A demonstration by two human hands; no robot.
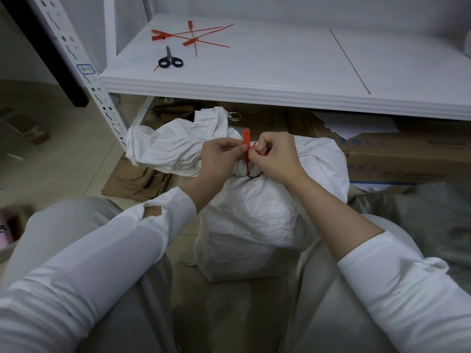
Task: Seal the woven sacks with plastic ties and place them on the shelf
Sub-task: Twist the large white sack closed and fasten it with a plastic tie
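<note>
Woven sack (pixel 254 220) stood on the floor between the person's knees, just below the front edge of the white shelf (pixel 254 80), with its neck gathered into a bunch and the loose top flopped over to the left. A red plastic tie (pixel 246 143) ran around that neck. The left hand (pixel 219 156) had its thumb and fingers curled in a pinch on the tie's flat head, which stood upright above the bunch. The right hand (pixel 275 156), fingers likewise curled, pinched the thin tail beside it. Whether the tail had already passed through the lock could not be told, as the fingers hid it. The sack looked full and rounded, so it was probably bulky and perhaps weighty. Its woven cloth appeared soft, crinkled and likely slick, and would give under a grip rather than hold its shape. The gathered neck below the tie seemed the natural handle, with a second hand under the body for the lift to the shelf. The tie itself looked thin and springy, best pulled by its tail while the head was held steady. On the shelf lay spare ties (pixel 191 36) and scissors (pixel 169 61). A cardboard box (pixel 407 154) sat to the right under the shelf, and flattened cardboard (pixel 137 179) lay on the floor to the left.
</note>
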